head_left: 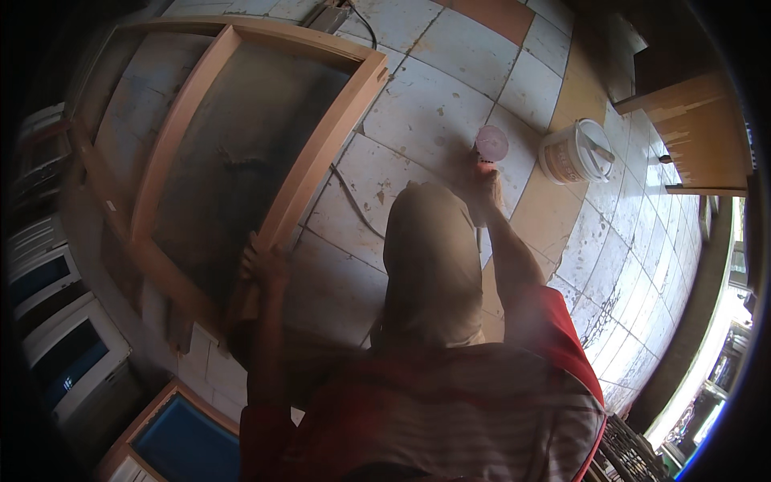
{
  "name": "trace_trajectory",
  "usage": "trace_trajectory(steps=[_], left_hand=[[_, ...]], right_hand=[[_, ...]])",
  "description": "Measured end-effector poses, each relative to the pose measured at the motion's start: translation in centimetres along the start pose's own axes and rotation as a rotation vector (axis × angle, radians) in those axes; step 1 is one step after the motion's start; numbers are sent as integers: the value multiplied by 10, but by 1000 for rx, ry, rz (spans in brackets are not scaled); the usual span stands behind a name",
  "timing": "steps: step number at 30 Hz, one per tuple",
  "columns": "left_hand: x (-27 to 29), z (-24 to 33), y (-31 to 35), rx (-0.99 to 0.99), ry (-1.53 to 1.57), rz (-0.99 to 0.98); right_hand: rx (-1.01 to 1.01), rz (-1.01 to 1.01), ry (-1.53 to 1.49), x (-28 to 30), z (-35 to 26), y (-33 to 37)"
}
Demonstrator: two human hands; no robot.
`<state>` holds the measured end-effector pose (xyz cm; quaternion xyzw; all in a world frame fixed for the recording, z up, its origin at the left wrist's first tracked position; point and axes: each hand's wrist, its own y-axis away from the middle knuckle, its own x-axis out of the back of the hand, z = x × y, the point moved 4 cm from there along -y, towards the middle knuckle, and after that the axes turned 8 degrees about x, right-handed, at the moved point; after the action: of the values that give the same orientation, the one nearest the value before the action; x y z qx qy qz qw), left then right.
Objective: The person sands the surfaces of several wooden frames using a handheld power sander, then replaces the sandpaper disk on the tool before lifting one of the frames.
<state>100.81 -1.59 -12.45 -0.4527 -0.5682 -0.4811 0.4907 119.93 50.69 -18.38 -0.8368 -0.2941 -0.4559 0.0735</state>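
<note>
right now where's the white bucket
In the head view the white bucket stands on the tiled floor at upper right, just right of the right hand.

- The left hand (pixel 263 265) grips a door frame (pixel 321 149) of pale, bare wood, smooth and matt.
- Inside that frame lies a dark panel (pixel 241 153), dull and rough-looking.
- Just past the right hand (pixel 484 186) sits a small pink translucent plastic cup (pixel 491 143).
- Beyond it stands a white plastic bucket (pixel 574 151), slightly glossy.
- Under both hands the tiled floor (pixel 418 104) is pale, stained and scuffed.
- The striped shirt (pixel 450 410) is soft cloth.
</note>
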Motion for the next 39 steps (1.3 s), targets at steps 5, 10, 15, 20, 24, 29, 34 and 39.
trace_trajectory(steps=[5,10,15,20,24,29,34,39], left_hand=[[4,5,3,-1,42,-46],[-1,4,5,-6,49,26],[11,12,6,6,73,-11],[2,11,3,-14,87,26],[-25,-19,0,-130,168,187],[5,-5,4,-164,352,-13],[87,22,-3,-70,1185,-378],[173,51,29,-399,2052,-772]], right_hand=[[111,-230,-592,-7,-6,-7],[220,-626,-1027,37,-118,1],[416,-801,-1077,67,-219,-3],[593,-957,-1120,82,-307,-2],[513,-1218,-1481,87,-388,48],[425,-1454,-1709,81,-408,119],[454,-1696,-1732,67,-388,163],[44,-1777,-1666,39,-387,216]])
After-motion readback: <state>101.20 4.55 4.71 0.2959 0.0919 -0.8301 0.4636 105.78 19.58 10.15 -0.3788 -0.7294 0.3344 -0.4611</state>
